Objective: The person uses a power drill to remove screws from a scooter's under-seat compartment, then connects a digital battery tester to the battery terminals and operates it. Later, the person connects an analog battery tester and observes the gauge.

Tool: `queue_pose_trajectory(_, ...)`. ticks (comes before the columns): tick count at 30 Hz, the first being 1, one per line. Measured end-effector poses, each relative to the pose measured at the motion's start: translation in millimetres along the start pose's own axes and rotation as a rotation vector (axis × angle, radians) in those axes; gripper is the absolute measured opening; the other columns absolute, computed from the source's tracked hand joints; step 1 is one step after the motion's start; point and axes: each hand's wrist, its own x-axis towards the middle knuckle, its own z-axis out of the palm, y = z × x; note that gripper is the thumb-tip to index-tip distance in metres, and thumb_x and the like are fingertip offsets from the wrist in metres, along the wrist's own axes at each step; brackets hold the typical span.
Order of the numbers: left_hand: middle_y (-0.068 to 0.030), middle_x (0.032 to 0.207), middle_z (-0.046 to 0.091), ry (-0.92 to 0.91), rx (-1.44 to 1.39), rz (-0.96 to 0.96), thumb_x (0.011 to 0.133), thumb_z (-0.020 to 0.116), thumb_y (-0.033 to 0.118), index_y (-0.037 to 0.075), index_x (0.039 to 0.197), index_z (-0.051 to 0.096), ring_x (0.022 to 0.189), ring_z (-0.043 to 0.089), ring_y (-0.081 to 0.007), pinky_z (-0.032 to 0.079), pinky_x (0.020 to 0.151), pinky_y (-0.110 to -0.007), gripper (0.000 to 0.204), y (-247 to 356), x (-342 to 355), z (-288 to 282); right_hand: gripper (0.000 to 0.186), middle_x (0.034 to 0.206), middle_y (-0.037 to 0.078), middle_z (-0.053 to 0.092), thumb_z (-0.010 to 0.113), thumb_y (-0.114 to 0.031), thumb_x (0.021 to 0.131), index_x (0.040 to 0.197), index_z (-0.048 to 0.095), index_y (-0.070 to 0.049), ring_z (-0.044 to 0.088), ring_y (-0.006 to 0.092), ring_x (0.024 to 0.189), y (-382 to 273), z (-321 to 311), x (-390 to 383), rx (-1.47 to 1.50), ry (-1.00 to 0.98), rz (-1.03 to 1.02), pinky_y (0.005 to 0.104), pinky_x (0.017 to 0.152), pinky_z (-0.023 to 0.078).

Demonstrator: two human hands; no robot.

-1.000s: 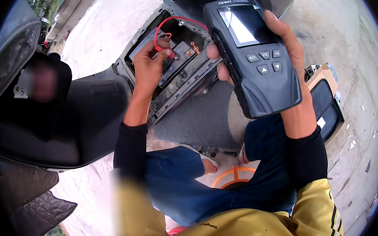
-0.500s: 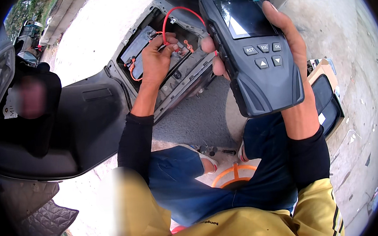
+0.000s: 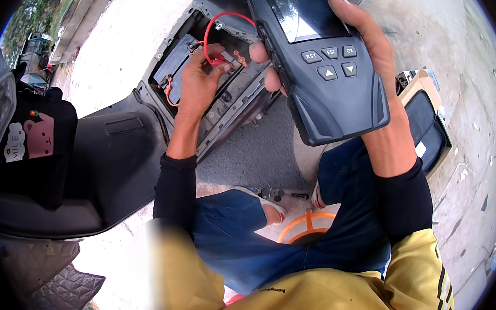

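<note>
Head view: gripping grey handheld tester (image 3: 337,110) in right hand (image 3: 376,46), thumb along one edge, fingertips round the other; tester held screen-up, right of open compartment (image 3: 215,118); pinching end of red lead (image 3: 229,14) between thumb and fingers of left hand (image 3: 197,82), almost closed, over battery (image 3: 175,61) inside compartment; unable to tell whether touching terminal.
</note>
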Motion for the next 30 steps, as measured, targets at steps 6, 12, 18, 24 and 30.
queue_pose_trajectory(6, -0.0147, 0.117, 0.064, 0.340, 0.293, 0.077, 0.090, 0.079, 0.002, -0.003, 0.122, 0.059, 0.099, 0.067, -0.0220, 0.056, 0.088, -0.033, 0.038, 25.4, -52.0, -0.3, 0.043, 0.106, 0.020, 0.073, 0.065, -0.034, 0.101, 0.129, 0.061, -0.001, 0.077, 0.0296, 0.085, -4.8, 6.4, -3.7, -0.010, 0.173, -0.039, 0.0391, 0.073, 0.067)
queue_pose_trajectory(12, -0.0175, 0.105, 0.070, -0.477, 0.435, 0.018, 0.095, 0.072, 0.010, 0.000, 0.119, 0.066, 0.092, 0.068, -0.0314, 0.053, 0.083, -0.042, 0.027, 30.4, -126.6, 102.5, 0.036, 0.101, 0.012, 0.077, 0.072, -0.033, 0.099, 0.121, 0.068, -0.005, 0.076, 0.0224, 0.083, -7.5, -1.8, -7.5, -0.070, 0.216, -0.132, 0.0350, 0.072, 0.065)
queue_pose_trajectory(18, -0.0222, 0.108, 0.070, -0.666, 0.362, -0.249, 0.093, 0.075, 0.018, -0.002, 0.125, 0.064, 0.105, 0.068, -0.0356, 0.051, 0.096, -0.045, 0.039, -104.9, -157.2, 210.4, 0.036, 0.103, 0.010, 0.077, 0.073, -0.034, 0.099, 0.120, 0.069, -0.005, 0.076, 0.0209, 0.083, -5.7, 23.4, -13.8, -0.104, 0.346, -0.092, 0.0340, 0.073, 0.064)
queue_pose_trajectory(24, -0.0234, 0.107, 0.070, -0.463, 0.456, -0.393, 0.091, 0.076, 0.017, -0.001, 0.120, 0.066, 0.104, 0.069, -0.0375, 0.052, 0.093, -0.046, 0.036, -147.5, -144.6, 272.8, 0.039, 0.104, 0.011, 0.077, 0.070, -0.036, 0.100, 0.121, 0.071, -0.003, 0.076, 0.0200, 0.084, 8.5, 43.8, -28.6, -0.007, 0.467, -0.120, 0.0321, 0.076, 0.063)
queue_pose_trajectory(30, -0.0246, 0.106, 0.071, -0.448, 0.367, -0.378, 0.089, 0.076, 0.017, -0.001, 0.116, 0.069, 0.103, 0.070, -0.0394, 0.053, 0.091, -0.047, 0.032, -137.3, -153.5, 294.6, 0.073, 0.123, 0.036, 0.061, 0.051, -0.055, 0.102, 0.146, 0.045, 0.003, 0.071, 0.0446, 0.097, -6.8, 9.5, -22.8, 0.092, 0.224, 0.095, 0.0482, 0.076, 0.066)
